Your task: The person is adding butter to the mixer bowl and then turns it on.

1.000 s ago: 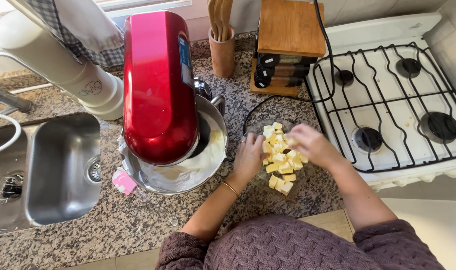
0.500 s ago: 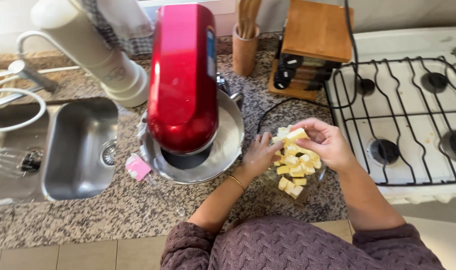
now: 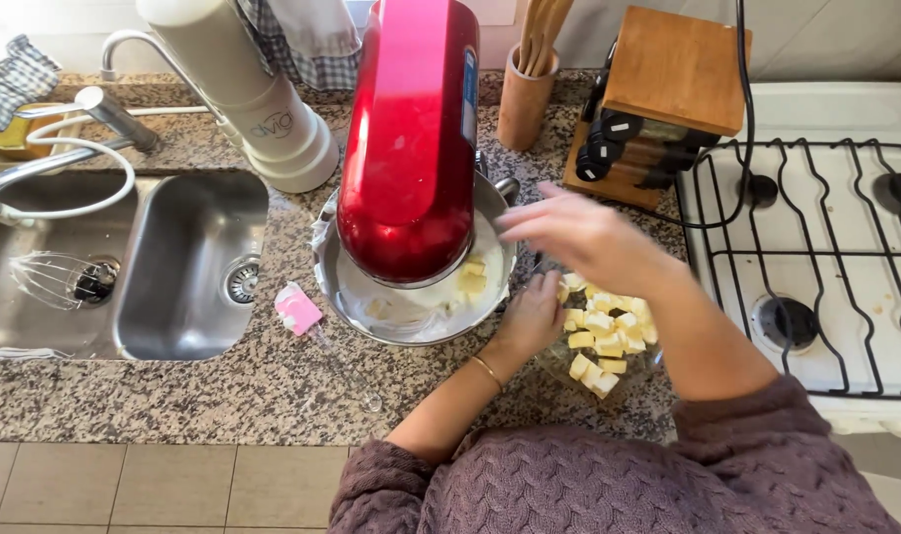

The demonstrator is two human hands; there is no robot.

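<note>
A red stand mixer (image 3: 411, 148) leans its head over a steel mixing bowl (image 3: 371, 321) with pale cream and a few butter cubes (image 3: 470, 277) inside. Right of it stands a clear glass bowl (image 3: 559, 368) filled with yellow butter cubes (image 3: 604, 336). My left hand (image 3: 535, 311) grips the glass bowl's near-left rim. My right hand (image 3: 579, 232), blurred, reaches over toward the mixing bowl's right edge with fingers spread and nothing visible in them.
A pink spatula (image 3: 297, 309) lies on the granite counter left of the mixing bowl. A steel sink (image 3: 183, 267) holds a whisk (image 3: 50, 277). Behind are a white water filter (image 3: 263, 109), a wooden utensil holder (image 3: 523, 99) and a knife block (image 3: 668, 89). A white gas stove (image 3: 826, 247) stands at right.
My right hand has left the butter bowl and moved left over the mixing bowl's edge; butter cubes now lie in the mixing bowl. My left hand stays on the glass bowl.
</note>
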